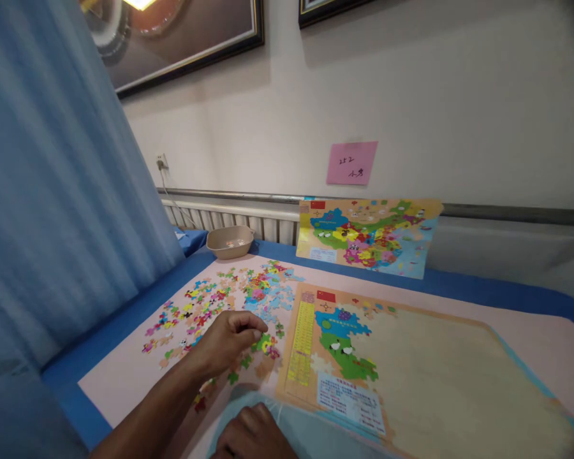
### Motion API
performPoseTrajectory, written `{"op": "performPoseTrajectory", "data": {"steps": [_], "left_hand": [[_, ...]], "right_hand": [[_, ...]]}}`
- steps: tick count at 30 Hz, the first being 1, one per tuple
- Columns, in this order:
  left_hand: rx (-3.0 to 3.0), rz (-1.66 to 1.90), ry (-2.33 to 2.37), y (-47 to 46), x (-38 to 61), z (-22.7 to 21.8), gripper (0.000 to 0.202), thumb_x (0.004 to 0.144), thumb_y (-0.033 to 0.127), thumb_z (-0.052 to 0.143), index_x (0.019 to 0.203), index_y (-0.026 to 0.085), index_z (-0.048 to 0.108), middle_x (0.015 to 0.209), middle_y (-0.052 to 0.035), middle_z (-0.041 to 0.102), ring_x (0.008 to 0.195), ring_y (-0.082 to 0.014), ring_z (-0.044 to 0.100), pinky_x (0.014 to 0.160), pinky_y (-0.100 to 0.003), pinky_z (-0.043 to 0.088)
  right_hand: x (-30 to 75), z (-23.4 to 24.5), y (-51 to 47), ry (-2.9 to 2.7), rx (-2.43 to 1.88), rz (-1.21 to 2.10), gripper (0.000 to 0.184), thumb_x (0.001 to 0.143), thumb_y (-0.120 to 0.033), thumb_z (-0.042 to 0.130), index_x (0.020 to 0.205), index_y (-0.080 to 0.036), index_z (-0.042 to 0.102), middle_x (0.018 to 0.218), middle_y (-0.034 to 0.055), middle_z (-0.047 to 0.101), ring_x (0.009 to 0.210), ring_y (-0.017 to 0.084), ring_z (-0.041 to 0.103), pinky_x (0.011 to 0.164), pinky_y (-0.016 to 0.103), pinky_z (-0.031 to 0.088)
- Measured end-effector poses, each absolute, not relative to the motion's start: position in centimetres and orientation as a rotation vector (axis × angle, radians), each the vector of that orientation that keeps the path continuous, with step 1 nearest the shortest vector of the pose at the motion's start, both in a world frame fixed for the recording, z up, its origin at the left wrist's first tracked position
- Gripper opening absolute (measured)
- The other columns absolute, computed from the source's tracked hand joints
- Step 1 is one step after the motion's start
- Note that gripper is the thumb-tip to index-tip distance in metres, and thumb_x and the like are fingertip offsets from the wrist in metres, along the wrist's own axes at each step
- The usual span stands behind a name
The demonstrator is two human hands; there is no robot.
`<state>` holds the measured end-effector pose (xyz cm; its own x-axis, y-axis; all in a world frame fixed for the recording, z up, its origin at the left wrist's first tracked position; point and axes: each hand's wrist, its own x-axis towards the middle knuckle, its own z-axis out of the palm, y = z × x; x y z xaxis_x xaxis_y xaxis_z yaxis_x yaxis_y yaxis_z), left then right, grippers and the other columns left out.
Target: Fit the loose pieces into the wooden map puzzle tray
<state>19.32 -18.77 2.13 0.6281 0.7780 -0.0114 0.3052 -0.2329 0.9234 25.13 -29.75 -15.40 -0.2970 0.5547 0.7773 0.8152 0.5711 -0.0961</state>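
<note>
My left hand (pixel 236 338) reaches in from the lower left over the loose jigsaw pieces (pixel 210 299). Its thumb and index finger are pinched together; I cannot see whether a piece is between them. Just beyond the fingertips lie green and pink pieces (pixel 268 344). My right hand (pixel 253 433) is at the bottom edge, fingers curled under and partly out of frame, over a pale blue translucent sheet or cover (pixel 310 433). To the right lies the puzzle board (pixel 459 370), a map with its left part filled in: flag, blue and green regions, yellow column.
A printed reference map (pixel 370 236) leans against the wall behind the board. A beige basket (pixel 229 243) holding a few pieces stands at the back left. Pink paper (pixel 124 382) covers part of the blue tabletop (pixel 71 370). A blue curtain (pixel 62 178) hangs on the left.
</note>
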Motion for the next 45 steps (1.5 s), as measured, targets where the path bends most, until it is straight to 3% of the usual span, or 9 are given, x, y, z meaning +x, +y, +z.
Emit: {"op": "performPoseTrajectory", "data": {"steps": [6, 9, 11, 15, 19, 30, 38, 45], "left_hand": [[1.784, 0.476, 0.776, -18.4, 20.6, 2.7, 0.021, 0.067, 0.035, 0.066, 0.079, 0.018, 0.071, 0.065, 0.0036, 0.059, 0.059, -0.0111, 0.046, 0.058, -0.024, 0.035], [1.852, 0.391, 0.726, -18.8, 20.8, 3.2, 0.019, 0.071, 0.035, 0.064, 0.08, 0.019, 0.071, 0.067, 0.0034, 0.058, 0.061, -0.0123, 0.046, 0.059, -0.024, 0.034], [1.937, 0.301, 0.65, -19.6, 21.0, 3.6, 0.017, 0.075, 0.032, 0.061, 0.08, 0.02, 0.071, 0.073, 0.0019, 0.063, 0.068, -0.0142, 0.052, 0.064, -0.025, 0.039], [2.058, 0.14, 0.511, -22.3, 21.8, 4.5, 0.02, 0.076, 0.018, 0.053, 0.08, 0.023, 0.072, 0.08, 0.0024, 0.069, 0.076, -0.0147, 0.059, 0.07, -0.024, 0.042], [2.068, 0.104, 0.454, -24.3, 23.4, 4.4, 0.025, 0.074, 0.014, 0.051, 0.082, 0.023, 0.073, 0.08, 0.0029, 0.07, 0.074, -0.0135, 0.059, 0.068, -0.023, 0.042], [2.015, 0.078, 0.415, -25.8, 25.6, 3.0, 0.026, 0.069, 0.009, 0.05, 0.08, 0.019, 0.072, 0.077, 0.0044, 0.066, 0.071, -0.0106, 0.054, 0.065, -0.021, 0.038], [1.891, 0.291, 0.561, -26.5, 26.2, 1.9, 0.017, 0.084, 0.031, 0.059, 0.091, 0.019, 0.069, 0.078, 0.0021, 0.063, 0.074, -0.0142, 0.056, 0.069, -0.025, 0.041], [2.287, 0.257, 0.359, -28.4, 24.6, -0.9, 0.011, 0.086, 0.02, 0.055, 0.085, 0.022, 0.066, 0.085, 0.0008, 0.072, 0.079, -0.015, 0.065, 0.071, -0.025, 0.044]], "right_hand": [[27.3, -10.0, -31.8, -2.049, -1.093, -0.285, 0.033, 0.106, -0.049, 0.056, 0.085, -0.025, 0.061, 0.075, -0.0037, 0.066, 0.065, 0.016, 0.057, 0.056, 0.03, 0.036], [31.2, -4.6, -34.2, -1.9, -1.117, -0.172, 0.03, 0.111, -0.033, 0.043, 0.089, -0.023, 0.061, 0.074, -0.0038, 0.064, 0.067, 0.014, 0.057, 0.061, 0.028, 0.04], [34.4, -1.1, -35.9, -1.731, -1.257, 0.168, 0.022, 0.106, -0.028, 0.046, 0.097, -0.021, 0.065, 0.088, -0.0004, 0.067, 0.079, 0.015, 0.06, 0.07, 0.027, 0.043], [39.3, 2.5, -38.3, -1.275, -1.495, 0.707, 0.016, 0.097, -0.026, 0.055, 0.084, -0.021, 0.062, 0.074, -0.0043, 0.053, 0.069, 0.013, 0.048, 0.063, 0.026, 0.036], [40.5, 2.1, -39.1, -1.224, -1.409, 1.031, 0.012, 0.091, -0.028, 0.059, 0.082, -0.02, 0.062, 0.07, -0.0055, 0.048, 0.066, 0.013, 0.041, 0.061, 0.026, 0.031], [41.3, 0.1, -40.2, -1.159, -1.43, 1.098, 0.003, 0.076, -0.023, 0.057, 0.075, -0.02, 0.06, 0.062, -0.0075, 0.045, 0.058, 0.01, 0.036, 0.053, 0.024, 0.027], [46.2, -1.2, -39.1, -0.954, -1.627, 0.854, 0.015, 0.07, -0.033, 0.055, 0.071, -0.02, 0.061, 0.062, -0.0048, 0.049, 0.058, 0.012, 0.037, 0.054, 0.025, 0.028], [51.7, -2.6, -37.7, -0.849, -1.778, 0.699, 0.021, 0.069, -0.038, 0.054, 0.073, -0.019, 0.062, 0.057, -0.0051, 0.047, 0.053, 0.012, 0.034, 0.05, 0.026, 0.023]]}}
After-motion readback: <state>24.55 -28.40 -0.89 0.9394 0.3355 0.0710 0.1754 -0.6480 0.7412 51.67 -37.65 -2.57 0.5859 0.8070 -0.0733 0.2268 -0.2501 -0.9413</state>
